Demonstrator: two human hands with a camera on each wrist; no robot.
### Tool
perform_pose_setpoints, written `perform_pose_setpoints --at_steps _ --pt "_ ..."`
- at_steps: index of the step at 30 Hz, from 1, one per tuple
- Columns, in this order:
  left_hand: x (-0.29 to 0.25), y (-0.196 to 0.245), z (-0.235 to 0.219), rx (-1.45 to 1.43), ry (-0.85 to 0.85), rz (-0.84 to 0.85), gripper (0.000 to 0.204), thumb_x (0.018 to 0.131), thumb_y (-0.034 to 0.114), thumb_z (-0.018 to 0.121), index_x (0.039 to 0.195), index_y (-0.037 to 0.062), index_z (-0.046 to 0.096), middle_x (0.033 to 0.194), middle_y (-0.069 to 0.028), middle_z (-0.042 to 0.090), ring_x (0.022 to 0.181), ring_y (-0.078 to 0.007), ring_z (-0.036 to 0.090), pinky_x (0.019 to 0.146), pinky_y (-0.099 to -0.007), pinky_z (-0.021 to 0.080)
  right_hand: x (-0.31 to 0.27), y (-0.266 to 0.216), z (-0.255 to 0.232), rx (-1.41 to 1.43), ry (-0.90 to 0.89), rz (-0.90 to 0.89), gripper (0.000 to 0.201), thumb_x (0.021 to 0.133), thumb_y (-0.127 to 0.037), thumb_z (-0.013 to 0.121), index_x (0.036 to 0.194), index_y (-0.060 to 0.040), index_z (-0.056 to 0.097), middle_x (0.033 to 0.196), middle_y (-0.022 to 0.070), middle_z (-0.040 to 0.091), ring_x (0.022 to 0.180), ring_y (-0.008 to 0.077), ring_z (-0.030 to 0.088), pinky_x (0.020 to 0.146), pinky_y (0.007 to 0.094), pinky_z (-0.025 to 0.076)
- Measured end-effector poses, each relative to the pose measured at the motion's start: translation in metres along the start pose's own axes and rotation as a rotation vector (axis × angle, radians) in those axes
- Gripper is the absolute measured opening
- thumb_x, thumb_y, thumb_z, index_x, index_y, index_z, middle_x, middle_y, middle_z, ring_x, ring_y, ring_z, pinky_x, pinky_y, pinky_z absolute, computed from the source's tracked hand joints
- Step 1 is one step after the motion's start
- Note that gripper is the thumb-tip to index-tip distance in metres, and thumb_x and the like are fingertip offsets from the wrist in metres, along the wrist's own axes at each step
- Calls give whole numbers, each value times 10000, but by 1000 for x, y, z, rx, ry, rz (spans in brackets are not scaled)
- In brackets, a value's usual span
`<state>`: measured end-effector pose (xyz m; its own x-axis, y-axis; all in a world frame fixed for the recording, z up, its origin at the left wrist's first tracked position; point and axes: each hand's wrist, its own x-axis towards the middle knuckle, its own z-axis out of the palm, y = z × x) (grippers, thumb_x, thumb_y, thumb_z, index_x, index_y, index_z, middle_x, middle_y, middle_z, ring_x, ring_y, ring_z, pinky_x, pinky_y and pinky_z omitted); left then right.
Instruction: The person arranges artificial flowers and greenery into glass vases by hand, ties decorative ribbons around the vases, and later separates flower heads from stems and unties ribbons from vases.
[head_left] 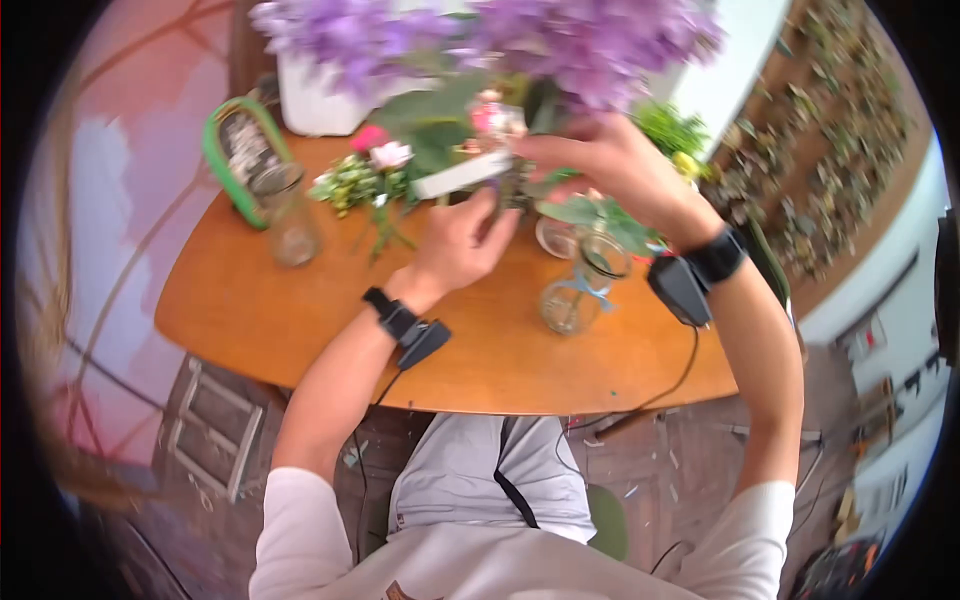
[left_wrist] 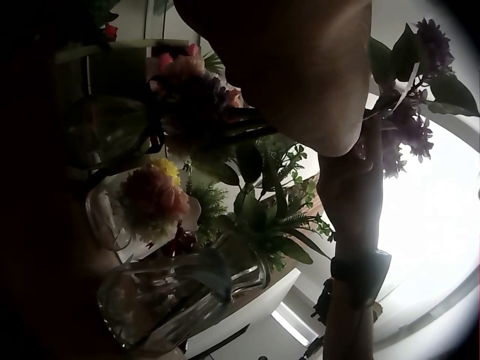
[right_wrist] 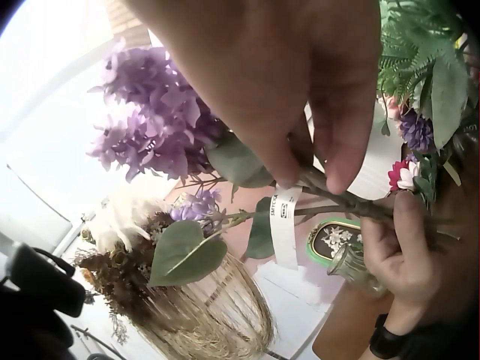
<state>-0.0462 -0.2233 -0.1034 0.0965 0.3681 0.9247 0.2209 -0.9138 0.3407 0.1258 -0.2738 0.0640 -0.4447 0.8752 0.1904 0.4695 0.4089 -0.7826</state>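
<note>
A spray of artificial purple flowers point(head_left: 600, 45) with broad green leaves rises above my hands in the head view. My left hand point(head_left: 455, 240) grips its stems point(right_wrist: 349, 201) low down, thumb lying along them in the right wrist view. Higher up, the thumb and fingers of my right hand point(head_left: 625, 165) pinch the same stems just under the leaves. Beside that pinch a white printed paper tag point(right_wrist: 284, 225) hangs from the stem. Close below my right hand stands a clear glass vase point(head_left: 572, 305) with a blue ribbon round its neck.
On the wooden table point(head_left: 480, 365), a clear glass bottle point(head_left: 295, 235) stands at left beside a green-rimmed oval frame point(head_left: 212, 140). Pink and white flowers point(head_left: 390, 154) lie near it. Further greenery point(head_left: 672, 128) is at the back right. Cables trail from both wrist cameras.
</note>
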Motion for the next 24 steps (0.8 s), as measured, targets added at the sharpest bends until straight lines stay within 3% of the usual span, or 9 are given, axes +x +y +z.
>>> perform_pose_setpoints --at_steps 2,4,9,11,14,16,18,20,24 --pt "-1 6 0 -69 -32 -93 149 913 91 684 815 32 588 517 -56 483 423 -165 477 429 -324 355 -8 -9 -1 -12 -49 -69 259 943 -178 674 1148 -42 753 1040 97 734 844 147 722 813 275 597" --pt "-3 6 2 -80 -14 -37 129 911 81 682 831 28 596 504 -37 455 415 -134 436 423 -306 330 -3 6 -4 -93 -53 -189 258 915 -223 716 1099 -52 772 1000 101 751 811 138 732 809 267 593" --pt "-12 -14 -1 -119 -94 164 143 915 124 683 877 14 599 605 -52 530 498 -127 478 478 -284 367 -18 -10 -13 -44 22 -172 326 883 -294 764 1023 0 771 966 115 757 854 143 739 824 260 586" --pt "-19 -21 5 -293 -54 -23 165 911 144 689 931 1 608 728 -69 602 593 -118 542 532 -277 423 -27 -15 -29 72 99 -271 383 895 -296 761 1018 66 742 961 127 754 877 153 737 841 256 585" --pt "-21 -21 11 -214 -117 -108 170 907 137 695 981 -4 634 826 -69 649 656 -112 584 579 -276 468 -45 -18 -62 163 127 -338 354 961 -245 679 1120 71 702 1026 124 740 936 162 725 885 253 578" --pt "-20 -16 13 -166 -196 -141 171 907 129 696 1010 0 650 848 -66 661 685 -115 600 609 -276 484 -64 -24 -87 337 148 -152 455 951 -320 724 1118 100 668 962 107 720 864 113 705 818 177 561" --pt "-17 -11 17 -117 -266 -173 179 907 121 696 1039 3 665 869 -62 673 714 -117 616 638 -277 500 -81 -20 -98 332 187 -157 442 951 -314 725 1106 97 672 1000 113 715 875 143 699 853 224 573" --pt "-14 -6 22 -136 -402 -241 192 910 99 695 1072 -3 684 884 -56 679 750 -117 622 673 -271 494 -104 -22 -104 328 418 93 389 963 -279 710 1093 86 679 992 106 711 897 151 695 838 235 577" --pt "-13 -2 38 -444 -464 -489 347 972 161 636 1263 -27 622 1165 -92 675 1000 -141 632 881 -296 520 -135 26 -133 605 428 -139 352 972 -236 696 1116 85 673 987 105 712 932 156 693 804 257 585"
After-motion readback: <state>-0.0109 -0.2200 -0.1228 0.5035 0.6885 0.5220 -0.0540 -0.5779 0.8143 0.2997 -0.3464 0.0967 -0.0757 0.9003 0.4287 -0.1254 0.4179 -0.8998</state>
